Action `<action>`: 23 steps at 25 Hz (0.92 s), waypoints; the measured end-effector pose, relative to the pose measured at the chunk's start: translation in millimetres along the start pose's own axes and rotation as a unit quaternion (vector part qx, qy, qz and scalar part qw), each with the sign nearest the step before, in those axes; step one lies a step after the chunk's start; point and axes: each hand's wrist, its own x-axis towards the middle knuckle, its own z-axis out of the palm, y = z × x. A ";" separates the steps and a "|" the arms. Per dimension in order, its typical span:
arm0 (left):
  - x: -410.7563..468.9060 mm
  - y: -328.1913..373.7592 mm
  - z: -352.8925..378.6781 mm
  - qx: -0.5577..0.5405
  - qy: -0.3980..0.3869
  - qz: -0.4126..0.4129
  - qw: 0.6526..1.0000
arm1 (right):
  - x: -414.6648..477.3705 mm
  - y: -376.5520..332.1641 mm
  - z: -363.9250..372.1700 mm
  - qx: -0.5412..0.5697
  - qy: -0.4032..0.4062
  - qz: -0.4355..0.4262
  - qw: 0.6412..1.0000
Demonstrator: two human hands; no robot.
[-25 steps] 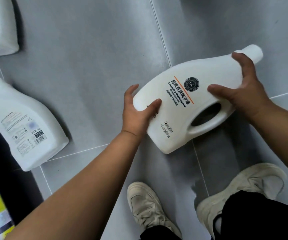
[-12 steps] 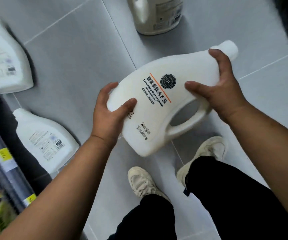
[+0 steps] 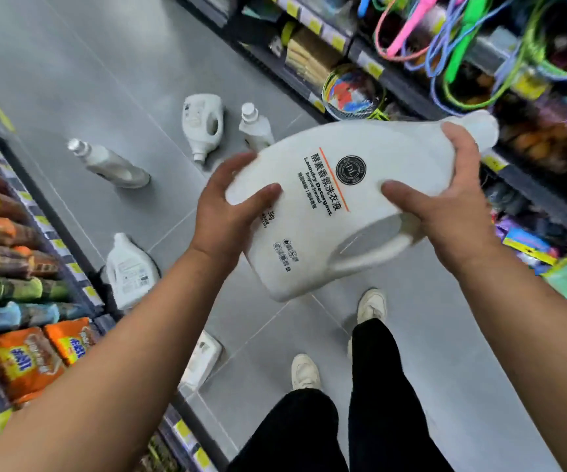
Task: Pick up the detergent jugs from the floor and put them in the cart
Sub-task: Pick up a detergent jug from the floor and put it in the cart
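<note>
Together both hands (image 3: 227,212) grip the white jug (image 3: 343,199) aloft.

We hold the lifted jug (image 3: 343,206) between left hand (image 3: 227,212) at its base and right hand (image 3: 445,206) at its neck, over the floor (image 3: 105,80). Ahead lie a far jug (image 3: 203,124), a neighbour jug (image 3: 258,129) just right of it and a third jug (image 3: 111,163) to their left. A fourth jug (image 3: 130,270) and a nearest jug (image 3: 203,359) lie by the left shelf (image 3: 20,267).

The grey tiled floor (image 3: 111,63) under me carries a far jug (image 3: 203,126) lying flat, a small bottle (image 3: 258,129) just beside it, a tipped jug (image 3: 115,165) to the left, a shelf-side jug (image 3: 132,270), a near jug (image 3: 203,359), and my shoes (image 3: 304,371).
</note>
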 end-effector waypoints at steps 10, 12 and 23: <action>-122.6 268.1 110.0 -0.052 -0.189 0.202 0.959 | -173.9 -202.9 -182.4 0.070 0.254 -0.188 0.946; -170.0 293.3 150.5 -0.062 -0.239 0.239 0.939 | -225.6 -212.6 -231.9 0.072 0.307 -0.213 0.925; -506.4 286.4 367.1 -0.100 -0.484 0.259 0.830 | -577.2 -141.0 -464.4 0.032 0.516 -0.182 0.837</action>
